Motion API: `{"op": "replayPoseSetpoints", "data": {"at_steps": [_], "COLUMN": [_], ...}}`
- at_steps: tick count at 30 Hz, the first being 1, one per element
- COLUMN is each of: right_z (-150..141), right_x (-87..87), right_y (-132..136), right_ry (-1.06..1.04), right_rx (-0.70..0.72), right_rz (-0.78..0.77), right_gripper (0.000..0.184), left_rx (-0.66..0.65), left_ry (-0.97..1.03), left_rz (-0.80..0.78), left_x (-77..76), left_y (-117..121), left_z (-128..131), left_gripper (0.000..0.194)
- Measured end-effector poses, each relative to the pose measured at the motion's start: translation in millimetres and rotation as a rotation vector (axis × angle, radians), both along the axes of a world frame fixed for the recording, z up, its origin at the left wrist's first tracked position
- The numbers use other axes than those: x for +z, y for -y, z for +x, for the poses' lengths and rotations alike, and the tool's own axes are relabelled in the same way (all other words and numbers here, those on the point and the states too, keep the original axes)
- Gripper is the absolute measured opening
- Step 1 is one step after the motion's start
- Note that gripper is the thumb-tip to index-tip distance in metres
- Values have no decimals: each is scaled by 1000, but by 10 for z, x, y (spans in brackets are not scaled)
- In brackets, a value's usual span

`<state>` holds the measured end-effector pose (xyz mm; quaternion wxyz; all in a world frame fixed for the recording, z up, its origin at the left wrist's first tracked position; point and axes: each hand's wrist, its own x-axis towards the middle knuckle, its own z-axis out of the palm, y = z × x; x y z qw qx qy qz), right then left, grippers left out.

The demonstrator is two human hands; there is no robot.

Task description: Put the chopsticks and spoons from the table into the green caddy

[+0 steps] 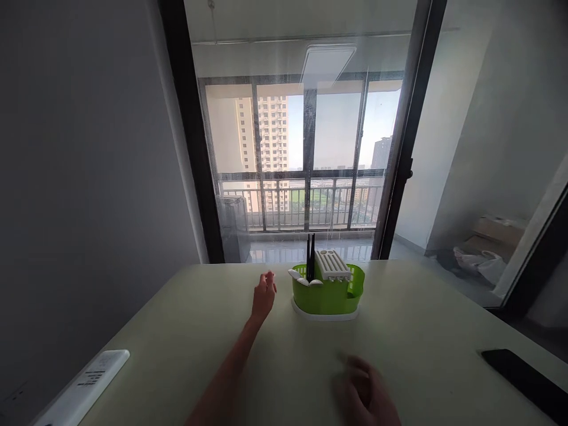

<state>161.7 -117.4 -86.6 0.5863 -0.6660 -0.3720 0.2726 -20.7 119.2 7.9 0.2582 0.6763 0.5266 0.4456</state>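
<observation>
A green cutlery caddy [326,299] with a white base stands near the far edge of the table. Two black chopsticks [310,259] stick up from its left part, and several white spoons [304,280] hang over its front left rim. A white slotted holder [332,264] sits on top of the caddy. My left hand [263,294] is just left of the caddy, apart from it, with fingers curled closed and nothing visible in them. Nearer to me, my right hand [367,387] hovers low over the table, its fingers bent and smeared by motion.
The pale table [284,367] carries a white device [95,378] at the left edge and a black flat object [523,378] at the right. Beyond it is a dark-framed glass door [186,130]. Bags [479,260] lie on the floor at right.
</observation>
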Motion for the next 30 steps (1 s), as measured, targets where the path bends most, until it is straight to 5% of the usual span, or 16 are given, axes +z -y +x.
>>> {"op": "replayPoseSetpoints", "data": {"at_steps": [5,12,19,30], "right_z": [362,501,751,1513], "right_x": [233,612,563,178], "right_y": [-440,-780,-847,-1016], "right_ry": [384,701,774,762], "right_rx": [67,68,8,-143], "right_rz": [75,-157,-264,-272], "right_gripper": [72,68,57,63], "left_rx": [-24,-98,-108,-105], "left_ry": [-72,-166,-226,-265], "left_rz": [-44,-54,-62,-71], "left_x": [-271,-330,-371,-390], "left_y": [-108,-123,-130,-95], "left_z": [-303,-314,-330,-349], "left_gripper": [47,44,40,40]}}
